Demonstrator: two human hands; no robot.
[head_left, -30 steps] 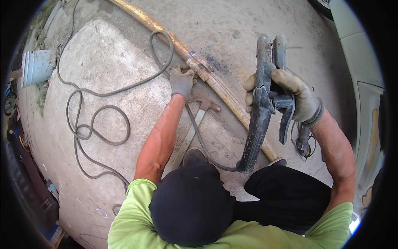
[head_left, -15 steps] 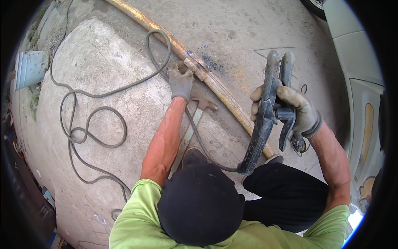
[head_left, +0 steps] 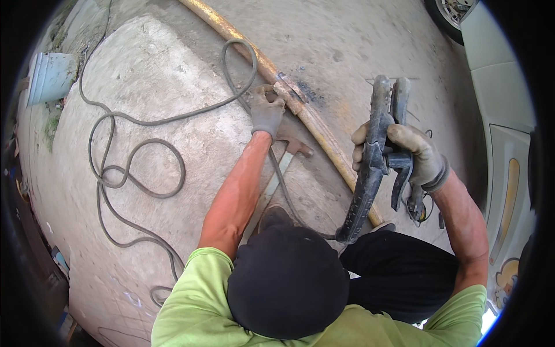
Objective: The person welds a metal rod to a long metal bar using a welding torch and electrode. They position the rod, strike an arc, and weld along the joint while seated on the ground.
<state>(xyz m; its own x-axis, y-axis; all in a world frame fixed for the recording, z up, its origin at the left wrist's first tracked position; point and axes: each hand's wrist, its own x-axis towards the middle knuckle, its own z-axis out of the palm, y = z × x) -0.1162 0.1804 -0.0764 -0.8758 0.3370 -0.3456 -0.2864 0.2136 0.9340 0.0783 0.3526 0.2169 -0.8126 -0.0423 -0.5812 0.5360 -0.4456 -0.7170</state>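
Observation:
My gloved right hand (head_left: 425, 153) is wrapped round a black welding electrode holder (head_left: 370, 168), raised above the ground with its jaws pointing away from me. A dark cable meets the lower end of its handle. My gloved left hand (head_left: 267, 113) is beside a long rusty yellow pipe (head_left: 318, 130), next to a joint where a metal strip (head_left: 292, 87) lies along it. The left fingers are curled closed; what they hold, if anything, is hidden. Just below that hand lies a hammer (head_left: 296, 147) with a pale handle, partly covered by my arm.
The dark cable (head_left: 173, 120) loops over the concrete slab (head_left: 144, 63) on the left. A light-blue bucket (head_left: 53, 78) stands at the far left. A power tool (head_left: 415, 203) lies beyond the right forearm. A pale vehicle (head_left: 500, 95) with a wheel (head_left: 451, 14) borders the right side.
The view has shifted slightly, so the pipe, cable and bucket appear a little differently placed. Both hands keep their poses, the right one still round the electrode holder.

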